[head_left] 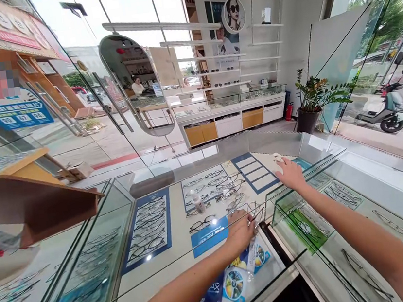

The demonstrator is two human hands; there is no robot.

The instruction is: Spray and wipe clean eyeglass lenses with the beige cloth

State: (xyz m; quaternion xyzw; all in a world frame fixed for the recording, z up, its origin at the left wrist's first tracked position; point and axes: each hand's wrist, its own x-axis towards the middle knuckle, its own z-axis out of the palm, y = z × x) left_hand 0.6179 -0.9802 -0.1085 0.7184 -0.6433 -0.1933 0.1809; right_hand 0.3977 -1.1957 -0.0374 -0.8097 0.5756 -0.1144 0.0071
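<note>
My right hand [291,174] reaches out over the far right part of the glass display counter [202,158]. Its fingers are closed on a crumpled white cloth [277,157]. Nearer to me, my left hand [241,230] is low over the counter, fingers curled. A thin eyeglass frame [257,210] shows right at its fingertips; whether the hand grips it cannot be made out. Beside that hand lies a blue card [209,236]. A small clear bottle [197,202] stands among several eyeglasses [223,182]. Beyond them is a blue-edged tray [255,172] with white slots.
A blue tray of eyeglasses [148,226] lies to the left. Printed packets [234,284] sit below my left forearm. Glass panel edges [277,205] run between the counters. A green card [306,228] lies under glass at right. A potted plant [308,108] stands beyond.
</note>
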